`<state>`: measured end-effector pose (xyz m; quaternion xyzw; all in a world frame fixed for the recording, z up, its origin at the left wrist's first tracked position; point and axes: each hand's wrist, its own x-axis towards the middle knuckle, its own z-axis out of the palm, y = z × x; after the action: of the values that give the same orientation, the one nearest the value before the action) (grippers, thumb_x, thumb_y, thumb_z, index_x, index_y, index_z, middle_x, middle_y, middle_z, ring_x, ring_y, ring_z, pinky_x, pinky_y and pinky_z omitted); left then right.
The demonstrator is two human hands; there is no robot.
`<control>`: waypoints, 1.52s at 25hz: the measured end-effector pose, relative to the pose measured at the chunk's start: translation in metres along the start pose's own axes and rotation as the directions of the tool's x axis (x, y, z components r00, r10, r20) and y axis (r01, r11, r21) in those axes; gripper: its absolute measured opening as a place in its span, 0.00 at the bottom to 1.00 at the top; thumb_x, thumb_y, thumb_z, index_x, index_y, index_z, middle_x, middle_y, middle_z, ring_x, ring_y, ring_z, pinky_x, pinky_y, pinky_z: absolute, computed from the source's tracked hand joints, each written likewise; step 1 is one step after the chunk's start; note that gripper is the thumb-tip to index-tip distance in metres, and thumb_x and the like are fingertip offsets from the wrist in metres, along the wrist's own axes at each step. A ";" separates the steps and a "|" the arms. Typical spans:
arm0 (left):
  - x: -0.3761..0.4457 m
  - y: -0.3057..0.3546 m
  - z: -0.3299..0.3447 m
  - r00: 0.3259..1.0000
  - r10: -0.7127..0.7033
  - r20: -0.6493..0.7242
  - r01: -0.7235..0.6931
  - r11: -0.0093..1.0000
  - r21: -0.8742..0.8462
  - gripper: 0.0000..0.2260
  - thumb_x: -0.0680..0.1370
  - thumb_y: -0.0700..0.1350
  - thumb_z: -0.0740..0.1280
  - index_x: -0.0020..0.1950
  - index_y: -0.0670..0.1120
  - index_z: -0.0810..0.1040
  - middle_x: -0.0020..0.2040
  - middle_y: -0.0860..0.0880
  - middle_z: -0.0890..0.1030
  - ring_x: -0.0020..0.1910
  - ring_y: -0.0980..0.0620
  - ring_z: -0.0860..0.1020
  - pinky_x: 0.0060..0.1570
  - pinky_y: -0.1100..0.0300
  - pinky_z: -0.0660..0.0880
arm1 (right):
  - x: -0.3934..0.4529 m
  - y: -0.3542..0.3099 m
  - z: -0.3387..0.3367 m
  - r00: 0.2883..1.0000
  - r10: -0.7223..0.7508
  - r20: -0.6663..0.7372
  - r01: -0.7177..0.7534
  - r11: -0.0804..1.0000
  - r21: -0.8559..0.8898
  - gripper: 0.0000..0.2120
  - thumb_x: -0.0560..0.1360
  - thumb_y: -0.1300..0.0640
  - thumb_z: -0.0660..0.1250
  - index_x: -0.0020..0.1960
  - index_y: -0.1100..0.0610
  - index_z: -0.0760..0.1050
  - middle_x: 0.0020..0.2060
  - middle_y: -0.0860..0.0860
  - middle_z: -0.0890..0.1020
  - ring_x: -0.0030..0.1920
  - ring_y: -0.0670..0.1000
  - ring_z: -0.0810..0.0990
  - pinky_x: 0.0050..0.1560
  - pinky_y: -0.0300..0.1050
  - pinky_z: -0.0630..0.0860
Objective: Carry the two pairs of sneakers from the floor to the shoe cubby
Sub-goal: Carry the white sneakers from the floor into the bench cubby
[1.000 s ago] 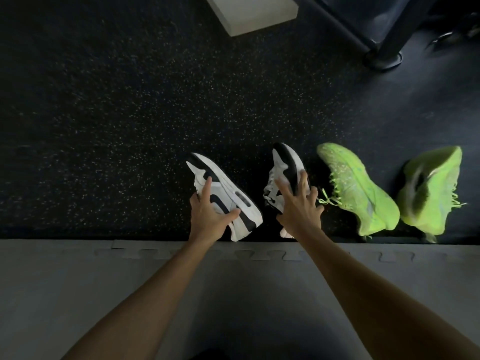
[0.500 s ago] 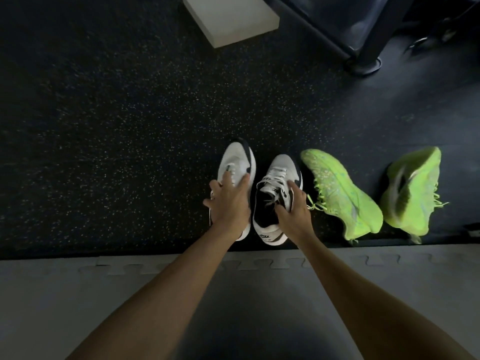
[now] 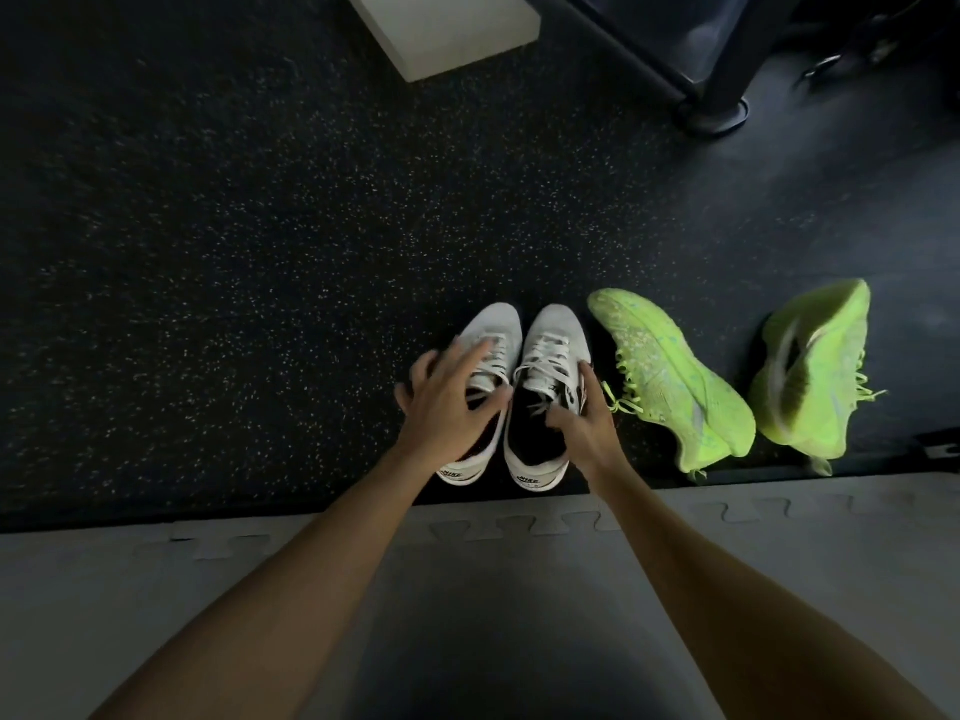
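Item: pair of white low-top lace-up sneakers with black lining. Left white sneaker (image 3: 491,350) and right white sneaker (image 3: 550,356) stand upright side by side, touching, toes toward 12 o'clock, heels at the edge of the dark speckled rubber floor (image 3: 260,252).

Item: left hand (image 3: 447,407). Spread over the left sneaker's laces and collar, fingers apart; blurred, so I cannot tell whether its grip has closed on the shoe.

Item: right hand (image 3: 584,423). Grip clamped on the right sneaker's outer collar, thumb inside the opening, fingers on the outer side.

Item: pair of neon yellow-green knit sneakers at 3 o'clock of the white pair. Near neon sneaker (image 3: 670,376) lies just beside the right white sneaker; far neon sneaker (image 3: 815,371) lies on its side, apart.

Item: grey interlocking foam mat (image 3: 130,589), at 6 o'clock.

Item: white rectangular block (image 3: 447,28), at 12 o'clock.

Item: dark metal frame foot (image 3: 714,109), at 1 o'clock.
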<state>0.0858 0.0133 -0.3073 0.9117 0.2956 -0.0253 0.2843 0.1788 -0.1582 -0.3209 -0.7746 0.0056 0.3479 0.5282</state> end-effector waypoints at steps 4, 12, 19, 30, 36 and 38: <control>0.003 -0.021 0.005 0.910 -0.293 0.294 0.411 0.730 -0.546 0.39 0.69 0.78 0.55 0.78 0.64 0.57 0.79 0.53 0.63 0.76 0.48 0.63 0.74 0.42 0.59 | -0.002 -0.016 0.002 0.999 0.043 0.001 -0.043 0.989 0.144 0.34 0.73 0.35 0.67 0.77 0.41 0.63 0.74 0.48 0.69 0.69 0.50 0.71 0.69 0.62 0.72; 0.017 -0.018 -0.011 0.670 -0.326 0.667 0.739 0.384 -0.554 0.31 0.62 0.64 0.73 0.60 0.52 0.81 0.58 0.43 0.84 0.58 0.40 0.80 0.60 0.37 0.72 | 0.005 -0.019 -0.001 0.989 0.147 0.019 -0.148 0.965 0.218 0.43 0.73 0.49 0.74 0.79 0.38 0.53 0.68 0.51 0.75 0.59 0.56 0.81 0.60 0.62 0.79; 0.001 -0.025 -0.008 0.709 -0.261 0.655 0.705 0.279 -0.652 0.28 0.66 0.66 0.72 0.62 0.56 0.80 0.58 0.48 0.84 0.60 0.45 0.80 0.61 0.41 0.74 | 0.003 -0.026 -0.011 0.989 0.129 0.078 -0.145 0.953 0.267 0.50 0.64 0.50 0.78 0.78 0.37 0.55 0.65 0.50 0.79 0.56 0.57 0.85 0.56 0.64 0.81; -0.001 0.038 -0.121 0.948 -0.083 0.308 0.314 0.415 -0.854 0.25 0.75 0.58 0.70 0.71 0.64 0.69 0.64 0.53 0.81 0.62 0.50 0.80 0.64 0.45 0.74 | -0.034 -0.134 -0.030 0.982 -0.153 0.108 0.118 0.952 0.281 0.34 0.76 0.40 0.69 0.78 0.38 0.59 0.74 0.47 0.73 0.67 0.48 0.77 0.69 0.55 0.74; -0.034 0.142 -0.206 0.982 -0.120 0.144 0.183 0.436 -0.881 0.27 0.77 0.52 0.68 0.76 0.60 0.64 0.65 0.53 0.80 0.59 0.54 0.81 0.60 0.52 0.75 | -0.110 -0.212 -0.091 0.942 -0.276 0.192 0.226 0.943 0.245 0.42 0.71 0.37 0.71 0.78 0.33 0.52 0.72 0.36 0.69 0.69 0.38 0.72 0.71 0.45 0.70; -0.056 0.184 -0.228 0.984 -0.085 0.158 0.180 0.462 -0.869 0.34 0.74 0.57 0.71 0.77 0.59 0.62 0.69 0.54 0.77 0.63 0.55 0.78 0.64 0.53 0.72 | -0.138 -0.233 -0.121 0.925 -0.314 0.214 0.288 0.947 0.144 0.54 0.64 0.36 0.78 0.79 0.34 0.47 0.72 0.34 0.68 0.68 0.33 0.71 0.69 0.39 0.70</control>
<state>0.1133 -0.0163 -0.0119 0.6083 0.3229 0.0661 0.7220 0.2264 -0.2038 -0.0319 -0.6894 -0.1568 0.3505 0.6142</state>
